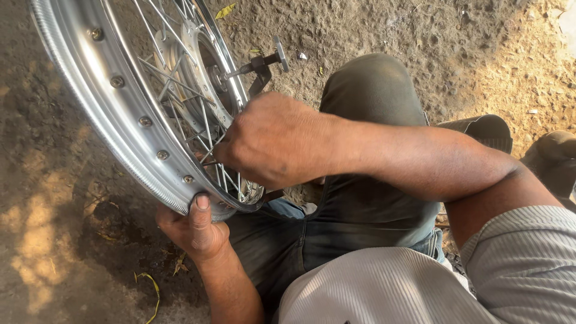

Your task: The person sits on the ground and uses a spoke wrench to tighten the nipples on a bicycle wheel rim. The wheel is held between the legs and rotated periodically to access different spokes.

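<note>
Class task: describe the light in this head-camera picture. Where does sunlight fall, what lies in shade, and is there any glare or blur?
Head view: sunlight warms the dirt ground at upper right and patches at lower left; the rest lies in shade. The silver wheel rim shows soft sheen, no harsh glare. The right hand at the spokes and the left hand gripping the rim look sharp; the edges bend slightly.

Bare dirt ground [54, 198] with scattered dry yellow leaves [225, 11], small pebbles.
</note>
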